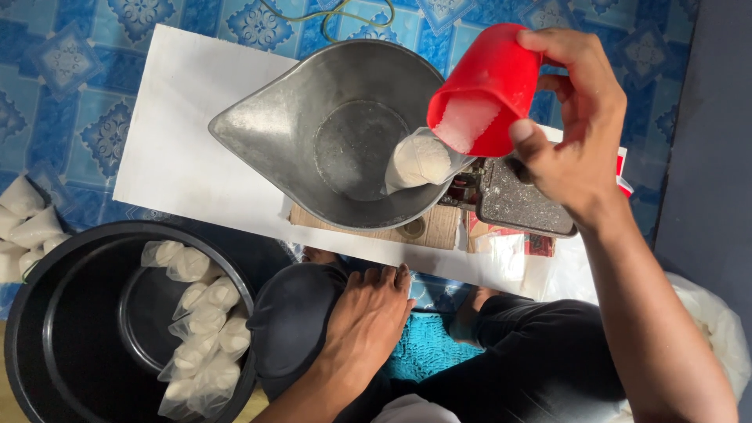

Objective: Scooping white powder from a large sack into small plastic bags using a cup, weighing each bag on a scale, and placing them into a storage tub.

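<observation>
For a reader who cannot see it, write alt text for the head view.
A right hand tips a red cup over a small bag in a metal scale pan. The left hand rests on a knee beside a black tub of filled bags.

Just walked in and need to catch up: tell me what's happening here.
A person sits on the floor. Their right hand tips a red plastic cup holding white grains over a small clear bag of white powder, which sits in a metal scale pan. The left hand rests on their knee, holding nothing. To the left, a black tub holds a row of filled bags, and more filled bags lie on the blue patterned floor.
</observation>
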